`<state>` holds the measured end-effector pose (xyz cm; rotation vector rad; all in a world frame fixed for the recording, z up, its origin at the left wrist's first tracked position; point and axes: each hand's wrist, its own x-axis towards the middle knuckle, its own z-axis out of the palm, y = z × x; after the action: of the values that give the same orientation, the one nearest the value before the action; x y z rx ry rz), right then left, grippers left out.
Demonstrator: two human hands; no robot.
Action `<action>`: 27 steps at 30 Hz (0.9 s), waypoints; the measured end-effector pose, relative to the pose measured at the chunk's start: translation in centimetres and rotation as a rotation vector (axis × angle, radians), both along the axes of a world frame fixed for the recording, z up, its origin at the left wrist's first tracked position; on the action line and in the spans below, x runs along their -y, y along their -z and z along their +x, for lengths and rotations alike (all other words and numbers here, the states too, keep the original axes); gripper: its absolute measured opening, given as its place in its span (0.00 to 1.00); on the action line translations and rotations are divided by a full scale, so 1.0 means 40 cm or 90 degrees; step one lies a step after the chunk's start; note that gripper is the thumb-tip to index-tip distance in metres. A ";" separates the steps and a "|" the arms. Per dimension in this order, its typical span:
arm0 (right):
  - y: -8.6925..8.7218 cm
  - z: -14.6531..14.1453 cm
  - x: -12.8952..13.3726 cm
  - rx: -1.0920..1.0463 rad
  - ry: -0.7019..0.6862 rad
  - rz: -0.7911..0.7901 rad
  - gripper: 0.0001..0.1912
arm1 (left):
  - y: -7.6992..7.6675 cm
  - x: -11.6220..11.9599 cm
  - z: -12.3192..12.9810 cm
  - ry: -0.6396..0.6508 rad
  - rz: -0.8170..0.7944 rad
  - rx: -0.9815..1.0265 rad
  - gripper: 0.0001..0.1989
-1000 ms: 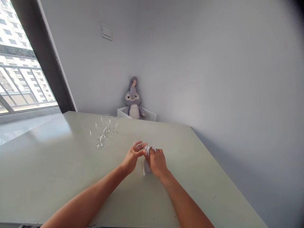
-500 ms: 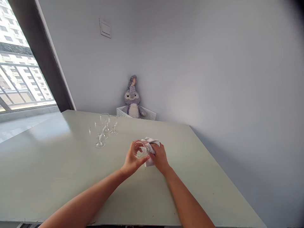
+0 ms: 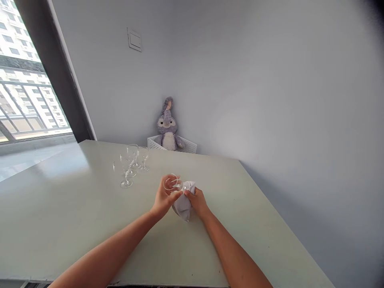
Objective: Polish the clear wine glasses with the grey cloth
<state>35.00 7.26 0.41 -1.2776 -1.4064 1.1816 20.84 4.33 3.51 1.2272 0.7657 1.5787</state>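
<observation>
My left hand (image 3: 163,196) is wrapped round the bowl of a clear stemmed glass (image 3: 171,183), tipped on its side with its rim toward the left. A white cloth (image 3: 183,206) is bunched in my right hand (image 3: 198,200), which pinches it around the stem and foot end of the glass. The cloth hides much of the foot, and a corner of it hangs down between my wrists. Both hands are above the pale table (image 3: 252,232).
Several clear stemmed glasses (image 3: 126,183) stand upright at the left. A grey plush rabbit (image 3: 168,130) sits in a white perforated basket (image 3: 189,147) past the table's far edge. A wall (image 3: 270,100) runs along the right; a window (image 3: 30,88) is at the left.
My left hand and the glass have shifted slightly left. My right hand has turned, bringing the cloth round the stem end, and the cloth now hangs lower. The standing glasses have not moved.
</observation>
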 end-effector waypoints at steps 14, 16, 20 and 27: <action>-0.056 0.042 0.043 0.231 -0.215 0.085 0.18 | 0.007 -0.059 -0.070 -0.209 -0.020 0.012 0.24; -0.062 0.030 0.056 0.290 -0.245 0.192 0.17 | 0.006 -0.060 -0.075 -0.221 -0.014 0.004 0.24; -0.060 0.016 0.057 0.386 -0.108 0.396 0.22 | 0.012 -0.046 -0.053 -0.209 0.020 -0.039 0.24; -0.060 0.007 0.055 0.247 -0.006 0.301 0.20 | 0.026 -0.011 -0.005 -0.115 0.043 -0.107 0.24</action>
<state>35.28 5.07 2.79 -1.1900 -1.8384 0.5631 20.65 4.76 2.45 1.3852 0.9604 1.6721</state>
